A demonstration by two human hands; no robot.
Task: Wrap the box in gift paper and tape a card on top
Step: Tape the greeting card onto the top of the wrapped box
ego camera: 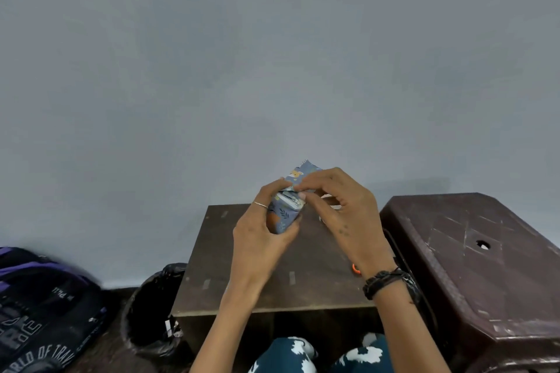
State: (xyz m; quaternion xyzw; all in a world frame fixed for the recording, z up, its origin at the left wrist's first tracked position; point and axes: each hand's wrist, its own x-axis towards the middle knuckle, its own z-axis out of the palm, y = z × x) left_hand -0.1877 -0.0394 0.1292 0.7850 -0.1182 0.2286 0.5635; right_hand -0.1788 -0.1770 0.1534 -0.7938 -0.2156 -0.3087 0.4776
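1. The only writing I can make out is on the dark backpack [39, 309] lying on the floor at the left: white capitals that read in part "WORLD OF TRAV", cut off past that; the smaller print above it is too blurred to read.
2. The box [288, 206], already covered in blue gift paper printed with leaves and a small orange animal, is held up in the air above the far part of the brown desk [242, 281], not resting on it.
3. The left hand [260, 236] wraps around the lower end of the box from the left, thumb on the near face and fingers curled behind; a thin ring sits on one finger.
4. The right hand [339, 209] comes in from the right, its thumb and forefinger pinching a fold of paper at the box's upper part, the other fingers loosely curled. A dark braided band circles that wrist.
5. The box's long axis runs up and away from the person, leaning slightly right, with its far end pointing toward the grey wall [272, 54].
6. A black-lined bin [151, 312] stands left of the desk, and a dark plastic stool [472, 266] stands right of it.
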